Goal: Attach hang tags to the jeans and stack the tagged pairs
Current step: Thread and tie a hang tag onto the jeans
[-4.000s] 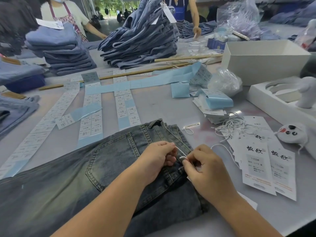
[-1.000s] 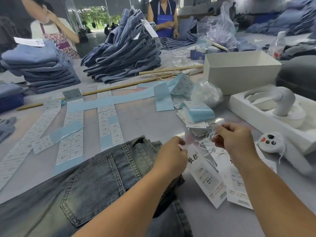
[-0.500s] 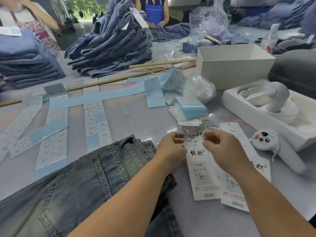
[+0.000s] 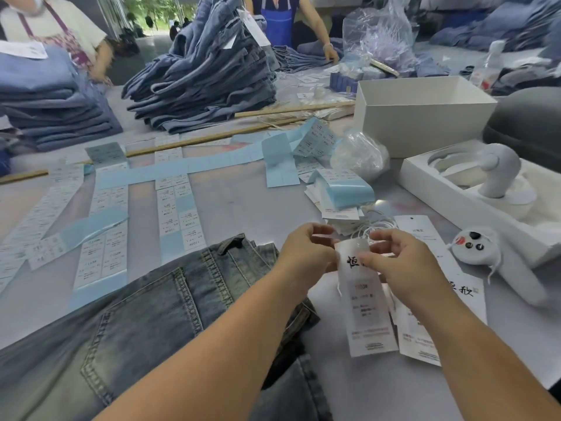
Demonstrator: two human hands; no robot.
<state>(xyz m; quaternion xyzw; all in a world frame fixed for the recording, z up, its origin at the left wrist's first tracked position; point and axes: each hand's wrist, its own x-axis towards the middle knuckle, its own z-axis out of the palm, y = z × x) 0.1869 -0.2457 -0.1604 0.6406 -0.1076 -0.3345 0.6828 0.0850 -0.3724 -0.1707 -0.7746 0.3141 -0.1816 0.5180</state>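
A pair of faded blue jeans (image 4: 145, 314) lies flat on the grey table (image 4: 243, 205), waistband toward the middle. Just right of the waistband both hands hold a white hang tag (image 4: 365, 311) with black characters. My left hand (image 4: 306, 253) pinches the tag's top left edge. My right hand (image 4: 400, 259) pinches its top right, fingers curled over the print. A thin white string (image 4: 375, 227) trails from the tag's top toward a tangle of strings. More hang tags (image 4: 425, 338) lie under and beside it.
Sticker strips (image 4: 173, 208) and blue backing paper cover the table's middle. Stacks of folded jeans (image 4: 200, 77) stand at the back. A white box (image 4: 419, 117), a tray with a white device (image 4: 494, 174) and a white controller (image 4: 476, 247) sit right. Two people work behind.
Four seconds ago both hands worked a string at the jeans' waistband. They have since moved right, picked a hang tag off the pile, and now hold it closer together at its top.
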